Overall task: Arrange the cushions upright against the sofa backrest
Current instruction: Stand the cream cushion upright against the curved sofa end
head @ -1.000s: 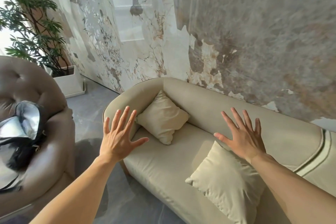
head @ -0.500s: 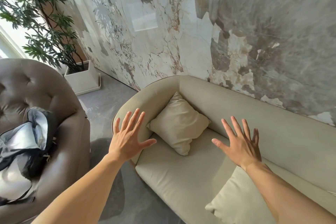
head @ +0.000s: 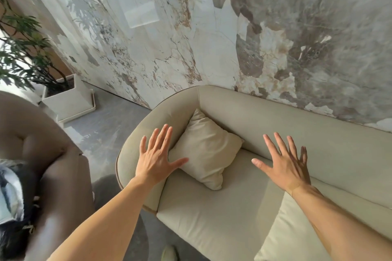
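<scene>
1. Corner cushion (head: 206,150): beige, sq., standing on one corner, tilted diamond-wise, leaning into the angle where sofa backrest (head: 275,118) meets the curved left armrest (head: 148,125). Bottom tip resting on the seat (head: 212,214).
2. Second cushion (head: 290,237): same beige, lying on the seat nr bottom-right edge of view, partly hidden under the right forearm; well apart from the corner cushion.
3. Left hand (head: 158,160): fingers straight and spread wide, palm down, holding nothing. Overlaps armrest and left edge of corner cushion in the view, thumb pointing across the cushion's lower-left side; contact w/ either cannot be told.
4. Right hand (head: 285,164): also flat, fingers splayed, holding nothing. Over the seat/backrest junction, just right of the corner cushion, not touching it.
5. Sofa (head: 339,154): beige, rounded end, back against a marble-patterned wall (head: 191,38).
6. Left of sofa: brown tufted armchair (head: 42,154) w/ a black-and-silver bag (head: 12,207) on it.
7. Behind armchair: potted plant (head: 23,48) in a white sq. planter (head: 67,99) on grey floor (head: 106,125).
8. Bottom edge: tip of a pale shoe (head: 169,253) on the floor by the sofa front.
</scene>
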`<state>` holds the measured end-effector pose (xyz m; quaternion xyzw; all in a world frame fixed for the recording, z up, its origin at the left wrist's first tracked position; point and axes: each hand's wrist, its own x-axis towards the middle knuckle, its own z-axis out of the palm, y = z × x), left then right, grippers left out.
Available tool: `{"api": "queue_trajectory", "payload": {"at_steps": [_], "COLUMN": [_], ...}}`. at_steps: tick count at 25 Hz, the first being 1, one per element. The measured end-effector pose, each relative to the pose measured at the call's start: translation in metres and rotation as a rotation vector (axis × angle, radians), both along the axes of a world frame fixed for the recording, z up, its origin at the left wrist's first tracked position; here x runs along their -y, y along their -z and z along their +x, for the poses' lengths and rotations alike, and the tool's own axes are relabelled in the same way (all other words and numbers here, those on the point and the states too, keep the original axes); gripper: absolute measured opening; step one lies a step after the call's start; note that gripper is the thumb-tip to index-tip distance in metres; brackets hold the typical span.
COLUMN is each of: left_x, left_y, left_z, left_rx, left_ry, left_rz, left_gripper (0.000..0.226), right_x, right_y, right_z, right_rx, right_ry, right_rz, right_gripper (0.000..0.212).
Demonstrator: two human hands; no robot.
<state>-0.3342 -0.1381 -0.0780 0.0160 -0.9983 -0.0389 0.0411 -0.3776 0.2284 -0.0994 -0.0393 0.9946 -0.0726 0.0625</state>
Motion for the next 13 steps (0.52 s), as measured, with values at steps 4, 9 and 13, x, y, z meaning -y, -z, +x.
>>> {"api": "queue_trajectory", "payload": {"at_steps": [4,9,13], "left_x": [0.02,0.061,0.096], "left_y": [0.015,0.036,0.067], "left_z": [-0.049,-0.112,-0.158], "left_rx": [0.032,0.113,0.147], "left_ry": [0.109,0.251,0.317], "left_rz": [0.0,0.003,0.01], "left_gripper": [0.106,0.106,0.107], "right_x": [0.021,0.075,0.122], "right_y": [0.016,0.039,0.064], "right_z": [-0.009,-0.011,-0.018], "right_rx": [0.03,0.065,0.098], "right_ry": [0.123,0.281,0.378], "right_rz": [0.0,-0.023,-0.059], "right_gripper": [0.089,0.092,0.101]}}
